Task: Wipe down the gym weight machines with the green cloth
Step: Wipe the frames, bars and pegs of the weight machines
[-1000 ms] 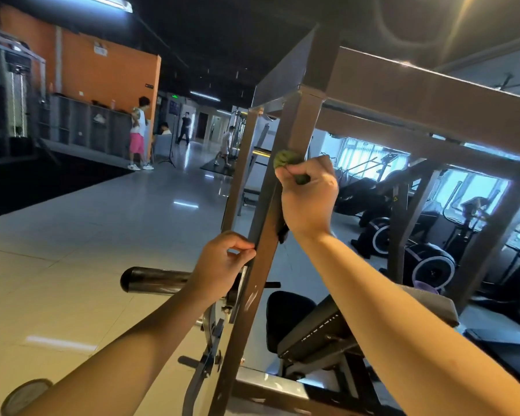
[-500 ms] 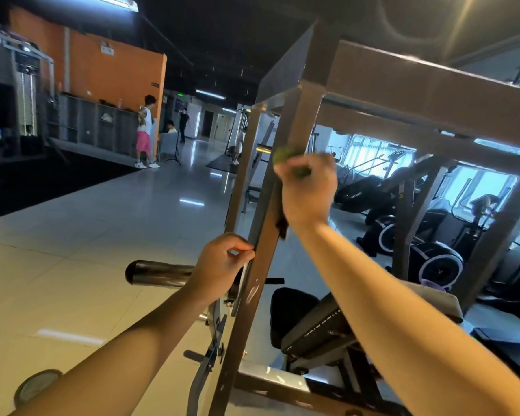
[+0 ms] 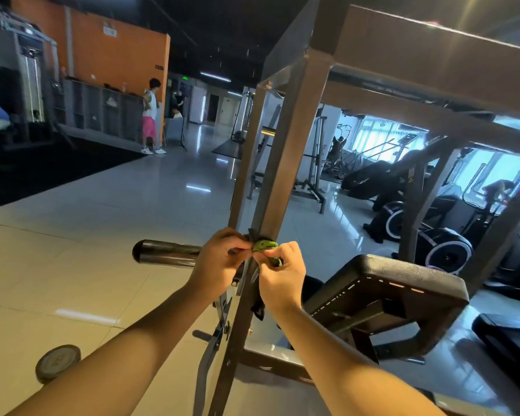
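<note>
Cloth [image 3: 264, 245], green and bunched small, pressed onto the near face of the slanted upright [image 3: 288, 163] of the weight machine [image 3: 433, 64], low down, just off the left end of the bench [image 3: 403, 283]. Pinched there by the right hand [image 3: 278, 276], thumb and curled fingers closed round it, only a green wad poking out on top. Just beside it the left hand [image 3: 219, 265], on the upright's other edge, fingers curled in tight, tips almost meeting the cloth; hard to tell whether gripping metal, a dark strap or a corner of the cloth. Behind that hand, steel bar [image 3: 168, 253] jutting out to the left. Down on the pale floor tiles by the left forearm, round weight plate [image 3: 57, 363] lying flat. Far back, person in pink shorts [image 3: 149, 115] standing by the orange wall [image 3: 117, 55]
</note>
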Motion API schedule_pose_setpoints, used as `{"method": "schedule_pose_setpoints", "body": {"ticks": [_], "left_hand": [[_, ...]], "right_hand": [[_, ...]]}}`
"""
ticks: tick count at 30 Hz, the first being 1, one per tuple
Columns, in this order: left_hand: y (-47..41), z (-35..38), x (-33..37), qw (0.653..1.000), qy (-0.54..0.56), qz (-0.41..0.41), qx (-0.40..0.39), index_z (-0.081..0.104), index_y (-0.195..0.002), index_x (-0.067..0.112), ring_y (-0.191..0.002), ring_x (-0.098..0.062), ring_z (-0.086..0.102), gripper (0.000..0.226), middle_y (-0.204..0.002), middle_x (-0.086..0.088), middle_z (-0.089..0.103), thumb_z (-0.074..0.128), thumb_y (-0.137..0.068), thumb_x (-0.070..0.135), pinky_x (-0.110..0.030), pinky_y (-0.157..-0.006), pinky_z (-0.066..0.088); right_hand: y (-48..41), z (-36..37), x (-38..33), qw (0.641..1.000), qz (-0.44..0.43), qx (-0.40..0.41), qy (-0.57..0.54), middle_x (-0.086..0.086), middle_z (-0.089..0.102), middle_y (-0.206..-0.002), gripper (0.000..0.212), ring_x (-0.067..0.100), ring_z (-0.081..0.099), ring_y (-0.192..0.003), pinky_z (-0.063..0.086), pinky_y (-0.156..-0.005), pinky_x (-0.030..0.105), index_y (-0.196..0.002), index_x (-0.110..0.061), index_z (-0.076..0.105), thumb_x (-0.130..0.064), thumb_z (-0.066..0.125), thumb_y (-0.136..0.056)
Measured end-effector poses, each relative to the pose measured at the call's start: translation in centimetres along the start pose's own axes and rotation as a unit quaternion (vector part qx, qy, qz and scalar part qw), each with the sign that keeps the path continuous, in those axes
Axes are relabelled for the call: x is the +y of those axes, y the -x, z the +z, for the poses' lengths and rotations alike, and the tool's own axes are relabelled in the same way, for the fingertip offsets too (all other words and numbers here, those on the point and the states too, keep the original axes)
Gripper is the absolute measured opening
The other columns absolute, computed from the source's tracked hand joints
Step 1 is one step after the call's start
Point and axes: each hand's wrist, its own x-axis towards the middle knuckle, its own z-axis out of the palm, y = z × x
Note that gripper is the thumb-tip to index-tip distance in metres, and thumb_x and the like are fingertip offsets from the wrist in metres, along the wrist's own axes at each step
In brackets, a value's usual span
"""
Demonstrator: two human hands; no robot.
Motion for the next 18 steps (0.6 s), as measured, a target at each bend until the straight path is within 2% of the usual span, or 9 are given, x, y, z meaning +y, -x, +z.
{"method": "schedule_pose_setpoints", "body": {"ticks": [3,5,8,11,12,14,16,18], "left_hand": [[0.6,0.2,-0.1,0.999,0.044,0.007,0.007,0.073,-0.103,0.028,-0.094,-0.035,0.069,0.017,-0.102,-0.01,0.066,0.072,-0.09,0.04,-0.063,-0.085,0.056],[0.6,0.7,-0.2,0.999,0.038,-0.022,0.018,0.074,-0.104,0.017,-0.096,-0.025,0.071,0.017,-0.104,-0.006,0.067,0.075,-0.089,0.025,-0.056,-0.087,0.058],[0.8,1.3,-1.0,0.998,-0.024,-0.036,0.036,0.074,-0.099,0.008,-0.093,-0.015,0.071,0.013,-0.102,0.0,0.067,0.076,-0.087,0.009,-0.044,-0.085,0.061],[1.6,1.7,-1.3,0.999,0.014,0.007,0.041,0.072,-0.099,0.005,-0.098,-0.034,0.069,0.009,-0.108,-0.013,0.063,0.071,-0.09,0.009,-0.052,-0.092,0.056],[2.0,1.8,-1.3,0.999,0.021,0.002,0.043,0.073,-0.097,0.007,-0.101,-0.037,0.066,0.008,-0.109,-0.014,0.063,0.069,-0.09,0.008,-0.05,-0.094,0.054],[2.3,1.7,-1.5,0.997,-0.042,-0.032,0.061,0.075,-0.095,0.01,-0.104,-0.027,0.062,0.009,-0.109,-0.007,0.064,0.069,-0.089,0.007,-0.043,-0.093,0.053],[2.0,1.9,-2.2,0.996,-0.064,0.013,0.061,0.076,-0.094,0.007,-0.099,-0.026,0.063,0.01,-0.105,-0.007,0.064,0.07,-0.09,0.014,-0.049,-0.084,0.055],[1.9,2.1,-2.8,0.997,-0.05,0.03,0.06,0.075,-0.095,0.003,-0.095,-0.03,0.063,0.021,-0.104,-0.009,0.064,0.07,-0.092,0.023,-0.054,-0.077,0.056]], "right_hand": [[-3.4,-0.6,-2.8,0.998,-0.05,0.033,0.024,-0.005,0.058,-0.088,0.02,-0.003,0.056,-0.087,0.046,-0.073,0.007,-0.077,-0.016,0.068,0.0,0.079,-0.082],[-6.7,-1.1,-5.9,0.996,-0.064,0.06,0.0,-0.007,0.059,-0.091,0.019,-0.006,0.058,-0.087,0.047,-0.073,0.007,-0.076,-0.021,0.066,-0.012,0.081,-0.083],[-8.4,-1.2,-7.4,0.986,-0.105,0.116,-0.048,-0.002,0.058,-0.09,0.023,-0.004,0.056,-0.078,0.046,-0.07,0.009,-0.073,-0.015,0.063,-0.008,0.083,-0.081],[-5.4,-0.3,-4.2,0.989,-0.08,0.102,-0.066,0.001,0.056,-0.089,0.023,-0.001,0.055,-0.081,0.045,-0.072,0.012,-0.076,-0.01,0.058,0.003,0.076,-0.084],[-3.8,0.1,-2.6,0.992,-0.073,0.089,-0.056,0.001,0.054,-0.087,0.028,-0.001,0.053,-0.08,0.044,-0.072,0.011,-0.074,-0.012,0.055,0.01,0.07,-0.082],[-0.1,0.7,0.3,0.998,-0.022,0.044,-0.035,-0.001,0.05,-0.084,0.041,0.001,0.05,-0.078,0.041,-0.071,0.011,-0.071,-0.02,0.048,0.018,0.062,-0.08],[2.7,1.1,2.0,0.998,0.059,0.005,-0.029,-0.004,0.053,-0.086,0.043,0.003,0.053,-0.082,0.043,-0.072,0.013,-0.072,-0.025,0.049,0.014,0.063,-0.085],[3.3,1.1,2.8,0.995,0.095,-0.024,-0.008,-0.005,0.055,-0.086,0.038,0.004,0.054,-0.083,0.044,-0.071,0.013,-0.072,-0.025,0.052,0.006,0.068,-0.088]]}}
